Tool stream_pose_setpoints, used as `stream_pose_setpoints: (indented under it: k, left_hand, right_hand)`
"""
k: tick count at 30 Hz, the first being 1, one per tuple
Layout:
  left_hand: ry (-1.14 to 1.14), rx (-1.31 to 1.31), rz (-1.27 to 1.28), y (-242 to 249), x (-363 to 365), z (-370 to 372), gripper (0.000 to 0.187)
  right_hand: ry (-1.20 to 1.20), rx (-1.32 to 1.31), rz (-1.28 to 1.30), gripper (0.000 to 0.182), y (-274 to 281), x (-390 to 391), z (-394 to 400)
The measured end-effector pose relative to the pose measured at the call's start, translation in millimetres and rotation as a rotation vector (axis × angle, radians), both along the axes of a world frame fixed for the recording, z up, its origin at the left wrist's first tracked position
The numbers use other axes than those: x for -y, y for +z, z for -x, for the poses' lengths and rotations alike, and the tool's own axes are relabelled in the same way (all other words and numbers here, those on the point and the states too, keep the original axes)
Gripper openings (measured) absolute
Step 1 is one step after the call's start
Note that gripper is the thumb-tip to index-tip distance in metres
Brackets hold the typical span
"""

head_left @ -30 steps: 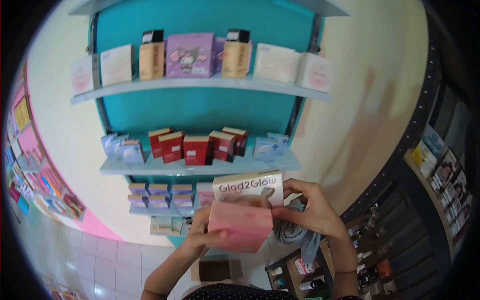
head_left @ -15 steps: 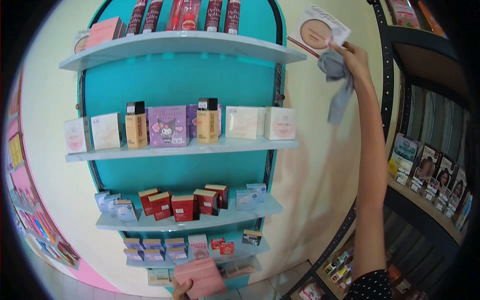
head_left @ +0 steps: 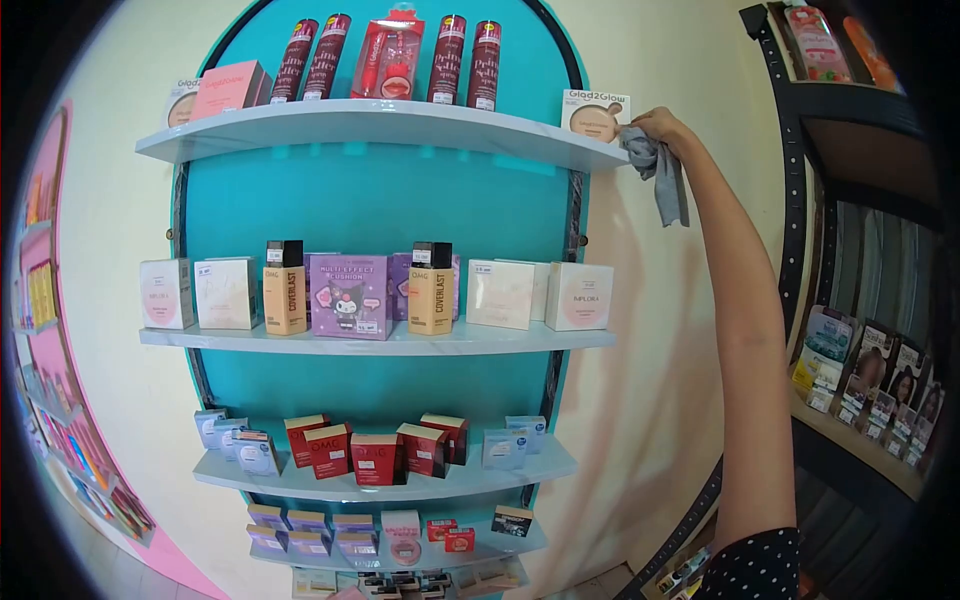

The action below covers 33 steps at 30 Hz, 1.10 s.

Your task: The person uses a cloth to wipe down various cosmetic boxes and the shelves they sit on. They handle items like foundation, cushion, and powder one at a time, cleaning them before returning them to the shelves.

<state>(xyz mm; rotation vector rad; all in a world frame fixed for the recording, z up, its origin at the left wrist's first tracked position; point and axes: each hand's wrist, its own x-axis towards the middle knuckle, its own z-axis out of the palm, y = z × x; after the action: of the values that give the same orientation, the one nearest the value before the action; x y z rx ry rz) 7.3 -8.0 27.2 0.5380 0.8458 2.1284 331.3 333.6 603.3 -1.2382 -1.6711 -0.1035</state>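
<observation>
White rectangular card carton printed Glad2Glow, with a round beige compact on its front (head_left: 596, 122), standing upright at the right end of the uppermost visible shelf. Nearest the viewer is a black sleeve with white dots (head_left: 755, 565), from which the bare right forearm (head_left: 750, 330) rises. The right hand (head_left: 663, 128) is closed around a limp grey fabric cloth (head_left: 655, 165), its fingertips at the carton's right edge; whether they also pinch the card cannot be told. The left hand lies outside the view, so its state cannot be told.

The carton is judged light and fairly stiff, its smooth face somewhat slippery, particularly against cloth. Its corners may dent, and any compact inside may be fragile. The best hold is across the two side edges, with only light pressure on the front.

Beyond, the pale marbled shelf (head_left: 400, 113) also bears a red-and-clear lip set (head_left: 388, 60) near its middle, dark red cylindrical tubes (head_left: 447, 62) on either side, and a pink box (head_left: 226, 92) toward the left. Lower shelves carry further cosmetics, including a purple cushion box (head_left: 349, 297). Behind the shelves lies a turquoise panel (head_left: 370, 200), mounted on a cream wall (head_left: 660, 380).
</observation>
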Motion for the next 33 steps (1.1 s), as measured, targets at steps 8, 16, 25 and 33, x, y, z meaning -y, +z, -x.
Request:
stream_pose_setpoints:
  k: [8,16,25,33]
  left_hand:
    - [-0.071,-0.021,-0.025,-25.9,-11.8,10.5,0.056]
    - [0.031,0.034,0.032,-12.2,-8.6,-0.2,0.054]
    - [0.013,0.027,0.029,-13.9,-2.2,4.2,0.054]
    - [0.019,0.057,0.025,-6.3,1.8,2.8,0.054]
  right_hand:
    - [0.103,0.071,0.006,0.035,-7.2,-3.2,1.8]
    - [0.207,-0.016,-0.002,0.017,-17.6,-11.8,-0.4]
    - [0.49,-0.096,0.015,0.016,-33.6,-19.4,-7.8]
    - [0.586,-0.24,-0.103,0.017,-43.7,-3.1,-26.5]
